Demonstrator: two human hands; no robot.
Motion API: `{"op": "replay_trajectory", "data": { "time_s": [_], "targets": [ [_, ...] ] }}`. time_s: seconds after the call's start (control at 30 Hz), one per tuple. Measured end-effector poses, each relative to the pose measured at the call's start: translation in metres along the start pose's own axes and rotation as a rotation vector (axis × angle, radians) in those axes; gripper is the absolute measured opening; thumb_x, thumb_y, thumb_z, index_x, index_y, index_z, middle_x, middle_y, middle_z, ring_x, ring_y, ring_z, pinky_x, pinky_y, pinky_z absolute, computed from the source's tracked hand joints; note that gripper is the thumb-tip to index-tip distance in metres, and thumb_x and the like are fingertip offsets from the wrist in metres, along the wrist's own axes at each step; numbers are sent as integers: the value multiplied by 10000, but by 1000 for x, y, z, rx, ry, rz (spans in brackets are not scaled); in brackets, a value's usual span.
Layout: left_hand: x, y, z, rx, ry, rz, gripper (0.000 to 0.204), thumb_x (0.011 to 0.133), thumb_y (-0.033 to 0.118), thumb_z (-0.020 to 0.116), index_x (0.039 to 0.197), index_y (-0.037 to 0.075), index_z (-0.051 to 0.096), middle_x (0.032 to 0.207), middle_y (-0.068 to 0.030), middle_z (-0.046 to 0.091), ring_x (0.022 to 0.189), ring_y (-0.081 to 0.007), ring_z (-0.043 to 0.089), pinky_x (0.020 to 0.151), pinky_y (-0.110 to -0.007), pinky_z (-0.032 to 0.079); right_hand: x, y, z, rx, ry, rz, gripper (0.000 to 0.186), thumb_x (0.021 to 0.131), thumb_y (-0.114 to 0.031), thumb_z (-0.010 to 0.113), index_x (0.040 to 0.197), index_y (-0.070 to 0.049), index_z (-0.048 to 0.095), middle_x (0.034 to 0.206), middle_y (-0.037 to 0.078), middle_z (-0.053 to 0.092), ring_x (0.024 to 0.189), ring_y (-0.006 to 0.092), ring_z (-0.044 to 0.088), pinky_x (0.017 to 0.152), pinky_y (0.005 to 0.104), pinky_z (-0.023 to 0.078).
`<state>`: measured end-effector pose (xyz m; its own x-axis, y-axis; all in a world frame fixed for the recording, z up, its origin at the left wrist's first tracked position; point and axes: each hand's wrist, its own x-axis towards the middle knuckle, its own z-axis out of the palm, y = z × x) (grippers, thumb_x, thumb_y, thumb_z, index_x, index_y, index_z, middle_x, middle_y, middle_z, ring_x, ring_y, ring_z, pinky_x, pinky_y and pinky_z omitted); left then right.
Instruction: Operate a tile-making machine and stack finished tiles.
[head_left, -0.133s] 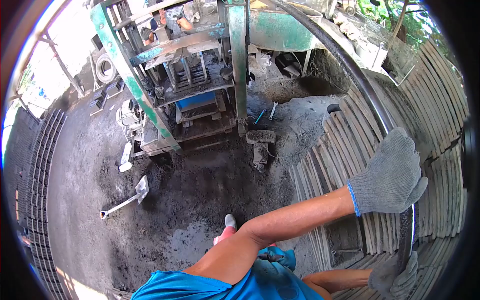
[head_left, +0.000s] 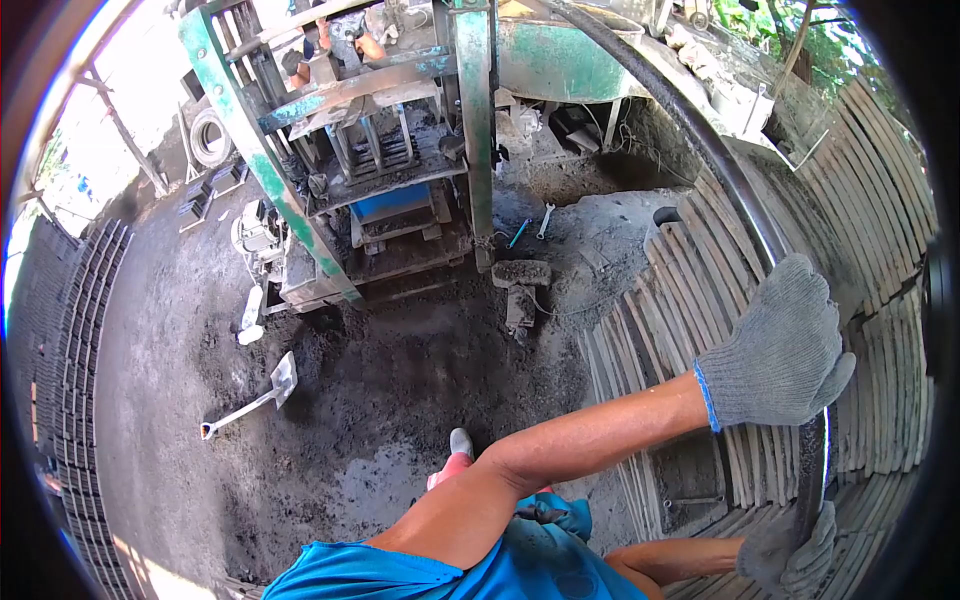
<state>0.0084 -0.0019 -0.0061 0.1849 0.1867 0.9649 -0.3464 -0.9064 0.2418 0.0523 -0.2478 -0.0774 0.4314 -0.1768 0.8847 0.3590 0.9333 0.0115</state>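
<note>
Both my hands, in grey knit gloves, are wrapped around one long dark metal bar [head_left: 722, 160], which looks curved in this view. It runs from the top middle down along the right side. My left hand [head_left: 780, 345], its glove cuffed in blue, grips the bar higher up with my left arm stretched across to the right. Lower down, near the bottom right, my right hand [head_left: 795, 555] is closed on the same bar. The fingers of both hands are partly hidden behind the gloves' backs and the bar.
Ahead stands a green-framed press machine [head_left: 270, 190]; another person's hands [head_left: 370, 47] are behind it. A shovel [head_left: 250, 405] lies on the dirt floor. Stacked wooden boards [head_left: 690, 280] line the right. Wrenches [head_left: 545, 222] lie near a pit [head_left: 630, 172]. Racks [head_left: 85, 330] stand left.
</note>
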Motion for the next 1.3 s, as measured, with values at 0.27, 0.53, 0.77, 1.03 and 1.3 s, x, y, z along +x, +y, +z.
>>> {"op": "replay_trajectory", "data": {
  "time_s": [0.27, 0.53, 0.77, 1.03, 1.3],
  "targets": [
    [6, 4, -8, 42, -49, -10, 340, 834, 292, 628, 627, 23, 629, 725, -179, 560, 787, -375, 533, 940, -552, 410, 4, 3, 11, -82, -64, 30, 346, 1019, -450, 453, 766, -225, 381, 663, -108, 339, 619, 57, 390, 751, 232, 349],
    [6, 1, -6, 41, -32, 6, 374, 839, 316, 615, 611, 21, 638, 702, -184, 560, 771, -373, 531, 911, -541, 411, 4, 0, 13, -364, -110, 36, 387, 1030, -493, 407, 779, -203, 350, 686, -95, 309, 628, 70, 370, 746, 247, 361],
    [6, 2, -7, 53, -44, 8, 382, 842, 319, 609, 612, 16, 643, 694, -183, 560, 763, -369, 531, 906, -536, 412, 5, 5, 14, -36, -16, -6, 331, 1009, -427, 475, 756, -228, 396, 655, -116, 342, 613, 56, 403, 750, 270, 376],
    [1, -1, -2, 80, 106, 86, 387, 845, 314, 620, 600, 15, 613, 672, -177, 533, 759, -370, 520, 912, -539, 406, 14, -4, 16, -565, -232, 77, 222, 1017, -355, 479, 891, -183, 419, 788, -69, 412, 759, 75, 462, 836, 256, 370],
    [6, 3, -7, 48, -58, 8, 359, 842, 303, 626, 623, 18, 607, 712, -179, 534, 759, -373, 505, 910, -541, 404, 30, -108, -98, -2383, -994, 263, 491, 1048, -384, 467, 1408, -50, 464, 1281, 59, 615, 1201, 111, 561, 1087, 231, 345]
  ]
}}
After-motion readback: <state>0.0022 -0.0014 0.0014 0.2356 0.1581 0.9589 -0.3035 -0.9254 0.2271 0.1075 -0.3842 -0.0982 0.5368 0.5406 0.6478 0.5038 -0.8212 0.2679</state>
